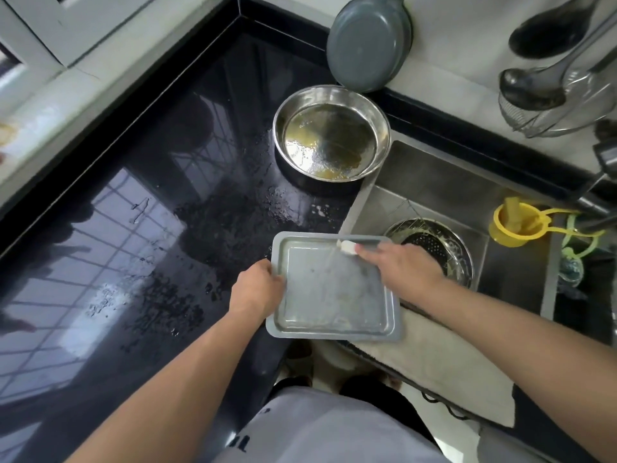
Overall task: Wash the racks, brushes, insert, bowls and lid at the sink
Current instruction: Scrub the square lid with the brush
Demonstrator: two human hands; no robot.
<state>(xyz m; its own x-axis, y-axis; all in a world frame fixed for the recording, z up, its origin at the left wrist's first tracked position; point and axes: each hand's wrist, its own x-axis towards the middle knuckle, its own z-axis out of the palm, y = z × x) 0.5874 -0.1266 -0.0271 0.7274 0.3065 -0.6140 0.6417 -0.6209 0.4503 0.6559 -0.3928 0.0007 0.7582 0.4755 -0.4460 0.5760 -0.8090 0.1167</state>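
Your left hand (pixel 257 289) grips the left rim of a grey rectangular tray (pixel 334 289), fingers curled over its edge, and holds it over the corner where the black bench (pixel 133 228) meets the sink (pixel 450 195). Your right hand (pixel 404 265) is closed around a small white brush (pixel 347 246), whose tip touches the tray's far right corner; a pale streak runs down the tray floor from there. The near right corner of the tray overlaps a beige cloth (pixel 434 359) draped over the sink's front edge.

On the bench just beyond the tray stands a steel bowl (pixel 330 138) with a yellowish film inside, right at the sink's left rim. Behind it, grey plates (pixel 367 41) lean against the wall. Down in the sink, under your right wrist, lies a round perforated steel strainer (pixel 434 245) with pale residue on its rim. A yellow sieve (pixel 514 225) sits at the sink's far right side. The bench is wet, with droplets scattered around the bowl and tray.
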